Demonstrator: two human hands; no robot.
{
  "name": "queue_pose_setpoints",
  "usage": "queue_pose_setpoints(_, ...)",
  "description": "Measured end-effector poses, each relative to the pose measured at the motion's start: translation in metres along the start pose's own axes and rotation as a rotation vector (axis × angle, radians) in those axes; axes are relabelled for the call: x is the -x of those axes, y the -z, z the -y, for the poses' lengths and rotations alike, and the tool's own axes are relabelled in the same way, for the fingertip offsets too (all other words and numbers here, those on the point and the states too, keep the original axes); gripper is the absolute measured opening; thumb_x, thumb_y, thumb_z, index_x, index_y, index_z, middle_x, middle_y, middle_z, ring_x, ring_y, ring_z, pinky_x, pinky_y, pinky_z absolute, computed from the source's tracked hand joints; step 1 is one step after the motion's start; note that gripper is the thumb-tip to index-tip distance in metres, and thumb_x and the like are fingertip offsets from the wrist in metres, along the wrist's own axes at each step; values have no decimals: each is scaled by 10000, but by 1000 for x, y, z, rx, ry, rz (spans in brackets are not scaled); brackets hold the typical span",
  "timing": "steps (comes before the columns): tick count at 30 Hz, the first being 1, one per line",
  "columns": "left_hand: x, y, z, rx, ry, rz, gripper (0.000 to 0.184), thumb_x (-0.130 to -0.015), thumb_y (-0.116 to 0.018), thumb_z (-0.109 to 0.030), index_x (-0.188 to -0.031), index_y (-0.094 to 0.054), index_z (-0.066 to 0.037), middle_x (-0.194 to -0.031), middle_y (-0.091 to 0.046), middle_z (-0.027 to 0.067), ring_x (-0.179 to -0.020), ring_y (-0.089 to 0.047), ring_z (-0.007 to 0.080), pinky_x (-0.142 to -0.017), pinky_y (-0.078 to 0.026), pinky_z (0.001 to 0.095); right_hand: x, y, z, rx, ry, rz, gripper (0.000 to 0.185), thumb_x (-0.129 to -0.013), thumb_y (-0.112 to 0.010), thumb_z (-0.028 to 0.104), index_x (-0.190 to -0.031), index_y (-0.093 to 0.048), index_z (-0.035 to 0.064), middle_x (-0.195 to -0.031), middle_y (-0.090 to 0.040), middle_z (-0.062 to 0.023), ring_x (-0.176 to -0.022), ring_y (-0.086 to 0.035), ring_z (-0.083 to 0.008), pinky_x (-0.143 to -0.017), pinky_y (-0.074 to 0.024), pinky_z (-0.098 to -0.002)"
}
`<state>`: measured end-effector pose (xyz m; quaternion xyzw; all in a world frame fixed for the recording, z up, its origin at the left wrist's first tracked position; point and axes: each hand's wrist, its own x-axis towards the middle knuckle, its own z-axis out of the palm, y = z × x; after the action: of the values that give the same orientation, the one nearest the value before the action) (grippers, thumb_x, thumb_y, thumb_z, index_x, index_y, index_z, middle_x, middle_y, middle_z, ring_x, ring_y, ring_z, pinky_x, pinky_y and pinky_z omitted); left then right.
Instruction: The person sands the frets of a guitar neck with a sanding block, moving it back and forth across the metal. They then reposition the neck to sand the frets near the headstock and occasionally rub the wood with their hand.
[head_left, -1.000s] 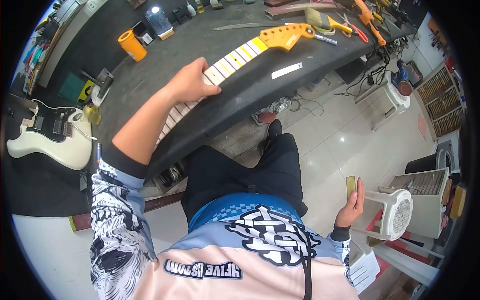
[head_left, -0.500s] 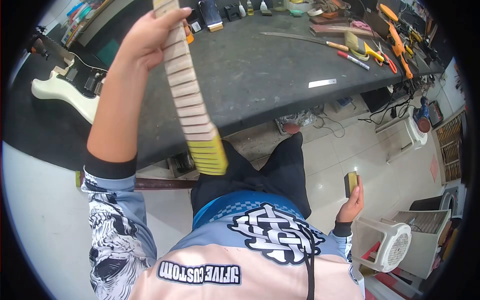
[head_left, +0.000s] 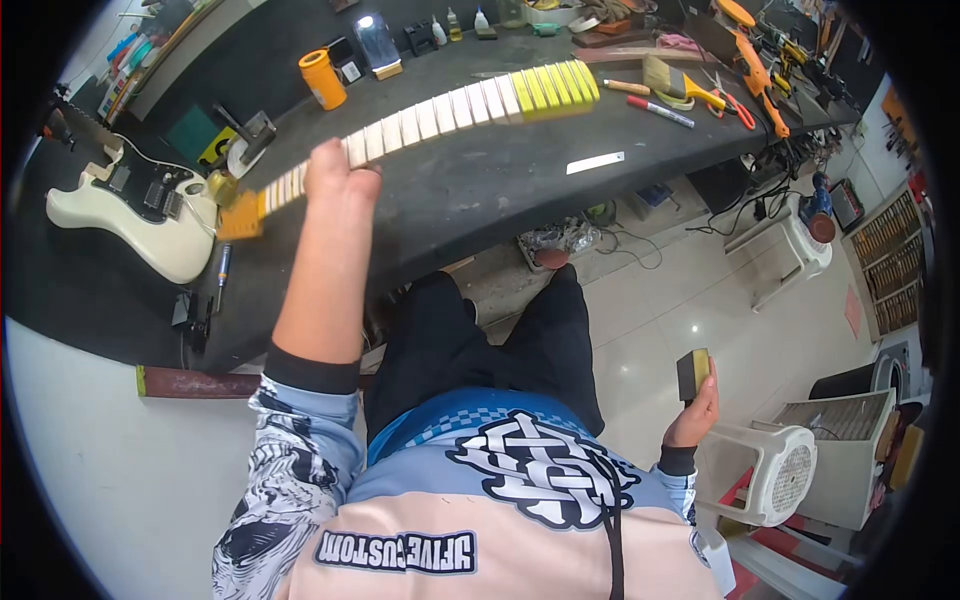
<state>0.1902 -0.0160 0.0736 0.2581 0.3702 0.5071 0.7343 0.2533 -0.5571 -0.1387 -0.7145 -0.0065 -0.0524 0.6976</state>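
My left hand point(head_left: 342, 175) is closed around a guitar neck point(head_left: 440, 116) above the workbench. The neck lies slantwise, its headstock point(head_left: 240, 216) low at the left and its other end higher at the right. Yellow tape point(head_left: 556, 88) covers the frets at that right end. Pale wood with dark fret lines shows along the middle. Out to the right, beside my body, my right hand point(head_left: 694, 418) grips a sanding block point(head_left: 692, 374), dark on one face and yellowish on another. Part of the fingers is hidden behind the block.
A white electric guitar body point(head_left: 165, 235) rests on the dark workbench point(head_left: 450, 215) at left. An orange container point(head_left: 322, 80) stands behind the neck. Toward the right lie a metal ruler point(head_left: 595, 163), a marker point(head_left: 660, 112) and a brush point(head_left: 680, 80). White stools point(head_left: 785, 475) stand on the floor.
The guitar neck has swung from nearly upright to slanting across the bench, its taped end moving up and right. My left hand has shifted down and right. My right hand stays nearly in place.
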Motion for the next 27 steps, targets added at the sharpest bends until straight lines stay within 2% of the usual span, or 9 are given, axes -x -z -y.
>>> queue_pose_setpoints(4,6,4,42,115,-54,-52,314,-1077,-362,-96,-1369,-461,-36,-1383,-583,152,-1286,-586,350,-1104,-378,649,-1,11,0,-29,-35,-42,532,-1112,-405,321,-1437,-545,-77,-1401,-611,-189,-1264,-600,-244,-1104,-437,-355)
queue_pose_setpoints(5,18,-2,46,329,-19,-103,327,-1071,-344,-14,-1386,-428,-3,-1379,-550,176,-1255,-602,360,-1076,-484,635,-2,13,-1,-37,-40,-50,537,-1113,-406,329,-1440,-543,-74,-1402,-610,-186,-1265,-598,-243,-1098,-441,-355)
queue_pose_setpoints(8,35,-2,63,271,-24,-105,339,-1067,-345,9,-1400,-410,11,-1380,-525,189,-1240,-607,366,-1037,-554,609,-4,17,-7,-76,-94,-81,551,-1112,-416,358,-1440,-542,-66,-1391,-612,-176,-1256,-598,-234,-1070,-457,-355)
queue_pose_setpoints(14,36,-12,81,265,-18,-219,270,-1050,-512,-43,-1296,-514,68,-1286,-620,164,-1137,-667,256,-968,-575,397,-15,-5,-2,-227,-153,-113,481,-1089,-498,424,-1275,-623,-2,-1176,-675,-83,-1065,-643,-163,-899,-509,-326)
queue_pose_setpoints(18,45,3,85,74,233,-149,327,-1019,-550,-42,-1341,-519,9,-1397,-575,99,-1286,-573,254,-1187,-339,530,-24,-15,2,-325,-186,1,517,-1088,-487,437,-1347,-589,2,-1253,-653,-101,-1113,-636,-199,-942,-506,-362)
queue_pose_setpoints(19,57,6,82,8,222,-59,373,-1051,-497,-128,-1400,-439,-10,-1443,-525,169,-1391,-495,329,-1241,-252,552,-25,-20,6,-360,-216,39,541,-1088,-481,442,-1387,-571,0,-1290,-640,-111,-1137,-632,-217,-965,-504,-380)
queue_pose_setpoints(22,58,27,56,-247,452,167,472,-1019,-547,-117,-1446,-400,20,-1496,-463,219,-1420,-456,354,-1225,-303,525,-29,-45,32,-542,-380,64,566,-1069,-482,506,-1411,-555,61,-1324,-624,-123,-1145,-633,-262,-944,-527,-444)
queue_pose_setpoints(23,64,34,46,-302,489,176,521,-994,-605,-134,-1444,-416,49,-1468,-492,255,-1369,-509,366,-1172,-394,506,-34,-49,39,-614,-436,175,581,-1056,-482,534,-1415,-557,83,-1361,-611,-133,-1181,-622,-272,-943,-526,-480)
queue_pose_setpoints(27,84,84,-11,-702,272,386,471,-970,-695,-197,-1358,-552,29,-1341,-610,215,-1250,-602,312,-1065,-490,461,-39,-78,67,-845,-648,451,680,-1013,-463,643,-1482,-508,153,-1510,-509,-184,-1302,-559,-377,-938,-531,-582)
